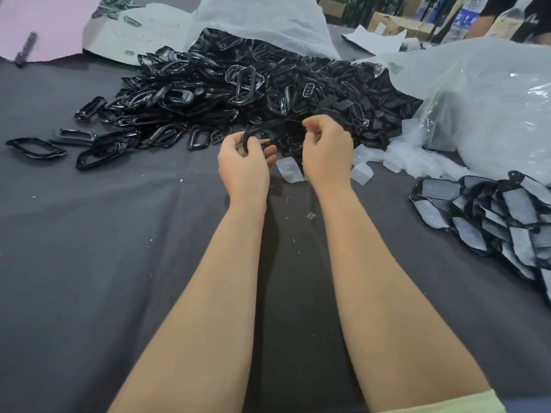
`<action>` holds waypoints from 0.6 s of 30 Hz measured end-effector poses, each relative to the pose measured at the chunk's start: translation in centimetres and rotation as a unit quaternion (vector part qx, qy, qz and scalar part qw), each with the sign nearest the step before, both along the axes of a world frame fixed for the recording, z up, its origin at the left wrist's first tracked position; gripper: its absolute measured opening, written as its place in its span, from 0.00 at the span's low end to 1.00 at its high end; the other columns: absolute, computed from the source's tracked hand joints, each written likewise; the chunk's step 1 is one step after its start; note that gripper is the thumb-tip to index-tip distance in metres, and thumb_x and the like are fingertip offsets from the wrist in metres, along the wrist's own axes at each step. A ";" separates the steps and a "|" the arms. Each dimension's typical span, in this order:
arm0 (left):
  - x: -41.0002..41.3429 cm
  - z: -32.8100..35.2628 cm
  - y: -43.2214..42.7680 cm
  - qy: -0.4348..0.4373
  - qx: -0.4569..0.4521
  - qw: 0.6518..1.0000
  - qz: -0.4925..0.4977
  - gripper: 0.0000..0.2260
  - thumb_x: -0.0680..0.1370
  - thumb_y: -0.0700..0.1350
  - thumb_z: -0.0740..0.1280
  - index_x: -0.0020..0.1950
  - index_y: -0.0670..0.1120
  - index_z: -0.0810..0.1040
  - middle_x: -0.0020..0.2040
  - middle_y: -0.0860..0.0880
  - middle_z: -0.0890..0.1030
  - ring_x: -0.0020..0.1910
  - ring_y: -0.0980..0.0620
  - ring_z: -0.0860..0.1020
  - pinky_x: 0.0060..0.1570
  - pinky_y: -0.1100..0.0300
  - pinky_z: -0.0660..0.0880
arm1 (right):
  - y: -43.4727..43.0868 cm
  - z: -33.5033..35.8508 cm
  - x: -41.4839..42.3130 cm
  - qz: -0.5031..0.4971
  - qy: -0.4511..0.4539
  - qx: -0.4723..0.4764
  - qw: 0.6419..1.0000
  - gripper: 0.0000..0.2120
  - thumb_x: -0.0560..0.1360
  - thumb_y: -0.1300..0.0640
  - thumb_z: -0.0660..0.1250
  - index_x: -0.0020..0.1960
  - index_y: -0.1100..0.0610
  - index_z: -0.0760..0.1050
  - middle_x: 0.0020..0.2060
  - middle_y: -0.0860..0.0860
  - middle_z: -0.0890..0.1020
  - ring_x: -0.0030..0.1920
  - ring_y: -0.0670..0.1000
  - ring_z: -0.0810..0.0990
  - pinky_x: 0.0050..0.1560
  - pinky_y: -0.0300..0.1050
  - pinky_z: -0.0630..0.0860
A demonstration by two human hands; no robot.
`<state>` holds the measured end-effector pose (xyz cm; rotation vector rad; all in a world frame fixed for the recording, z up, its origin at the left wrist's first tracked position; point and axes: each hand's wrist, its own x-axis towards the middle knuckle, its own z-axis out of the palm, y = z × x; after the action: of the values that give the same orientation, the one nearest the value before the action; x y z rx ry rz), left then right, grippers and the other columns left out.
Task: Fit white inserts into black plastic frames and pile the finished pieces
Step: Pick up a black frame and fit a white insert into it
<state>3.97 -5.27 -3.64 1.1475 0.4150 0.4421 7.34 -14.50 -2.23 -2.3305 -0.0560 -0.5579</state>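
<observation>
My left hand [244,165] grips one end of a black plastic frame [268,129] just in front of a big heap of black frames [238,93]. My right hand [326,150] is at the frame's other end with its fingers curled; the frame passes behind them and I cannot see whether they hold it. Loose white inserts [289,171] lie on the cloth under and to the right of my hands. A pile of finished pieces [489,216], black frames with white inserts, lies at the right edge.
A dark cloth [89,248] covers the table. Clear plastic bags [477,93] spill frames and inserts at the back and right. Pink paper [44,22] lies far left. Cardboard boxes, a water bottle and another person [507,19] are at the far right.
</observation>
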 end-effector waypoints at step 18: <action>0.2 -0.1 -0.2 -0.001 0.019 1.000 -0.005 0.06 0.82 0.36 0.57 0.54 0.45 0.69 0.43 0.49 0.79 0.36 0.58 0.81 0.37 0.67 0.77 | -0.4 0.7 -0.9 0.025 0.011 0.265 0.964 0.05 0.78 0.60 0.65 0.51 0.55 0.79 0.36 0.50 0.79 0.38 0.45 0.76 0.43 0.38 0.74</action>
<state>4.13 -5.50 -3.71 1.1855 0.4011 0.4446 6.47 -14.87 -1.48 -1.8077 0.0413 -0.4537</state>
